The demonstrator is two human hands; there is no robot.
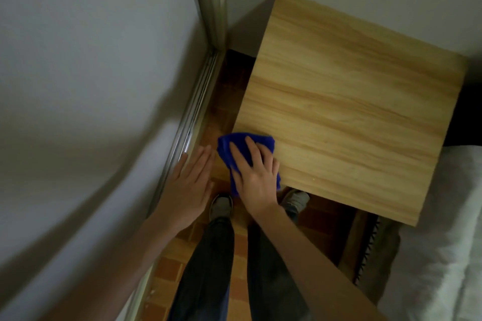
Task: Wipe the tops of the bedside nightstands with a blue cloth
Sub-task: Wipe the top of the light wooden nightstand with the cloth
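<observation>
A light wooden nightstand (pixel 349 101) fills the right half of the view, its top bare. A crumpled blue cloth (pixel 234 144) lies at the top's near left corner and hangs partly over the edge. My right hand (pixel 254 177) presses flat on the cloth, fingers spread over it. Just left of the cloth, off the nightstand, my left hand (pixel 191 185) hovers over the floor with flat fingers and holds nothing.
A grey sliding door (pixel 86 86) with a metal track (pixel 190 122) runs close along the left. White bedding (pixel 443 242) lies at the right. A narrow strip of brown tiled floor (pixel 221 117) lies between, where my legs and shoes (pixel 221 206) stand.
</observation>
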